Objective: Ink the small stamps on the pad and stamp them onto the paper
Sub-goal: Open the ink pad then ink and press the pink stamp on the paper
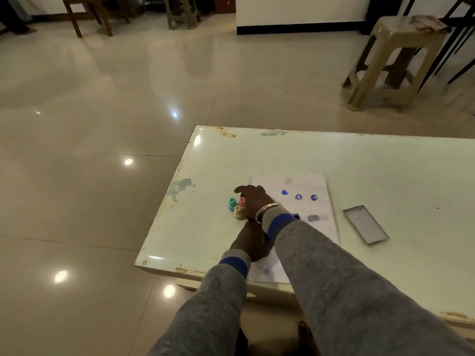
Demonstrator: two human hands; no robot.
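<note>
On scuffed white table (359,160): paper (318,214); right hand (253,201) spread over stamps (237,205); left hand (253,244) flat; glossy tiled floor (102,98).

1. Ink pad (296,216) almost wholly covered by the right sleeve (280,224), only a dark blue corner showing.
2. Paper (308,204) partly hidden under both forearms.
3. Round prints (298,197) too small to read.
4. Counter (385,163) cut off at the right edge.
5. Right hand (253,201) fingertips hidden behind the stamps (237,205), grip unclear.

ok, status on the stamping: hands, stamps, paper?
Right hand reaching across to three small stamps, grip unclear. Left hand flat near the paper edge. Three blue prints on it. Ink pad mostly hidden by right sleeve.
</note>
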